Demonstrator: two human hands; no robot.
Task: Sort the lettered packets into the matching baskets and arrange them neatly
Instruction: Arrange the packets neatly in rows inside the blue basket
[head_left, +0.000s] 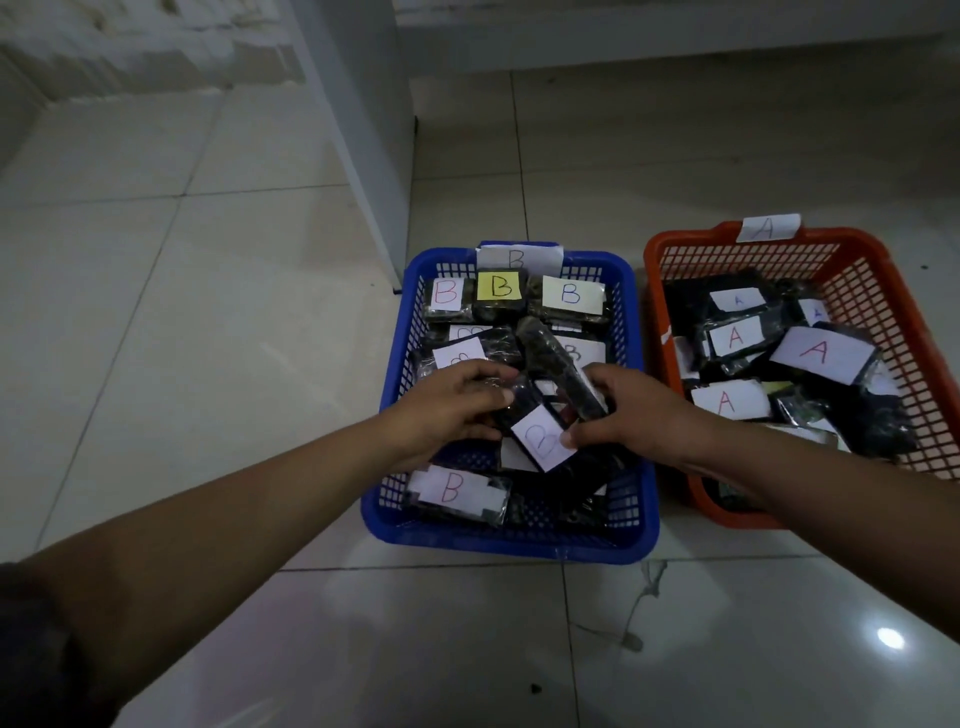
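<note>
So both hands are over the blue basket (511, 545), the one with the B tag on its far rim. The left hand (452, 410) is curled round a dark packet with a white B label (543, 439), and the right hand (631, 410) is pinching that label's near corner with the thumb while its fingers look wrapped around a second dark packet (563, 371) that's tilted up on edge. So each grip is clamped on something, not loose, though exactly which fingers sit under the plastic can't be made out.

The sorting itself looks mostly done, judging by how things lie: B labels in the blue basket, A labels in the orange basket (883, 291) just beside it on the tiled floor (208, 260). What's left is the neat part.

For that, the back row (519, 296) is a good template: three B packets laid flat side by side, labels up. The held packet should be laid flat with the letter facing up and squared against its neighbours, not dropped on the pile. The tilted one is best flattened first so nothing is stacked on a slope. The slippery plastic probably slides, so the packet should be gripped by its body and not by the paper label, which could peel. The B packet (457, 491) at the near left corner could anchor a front row.
</note>
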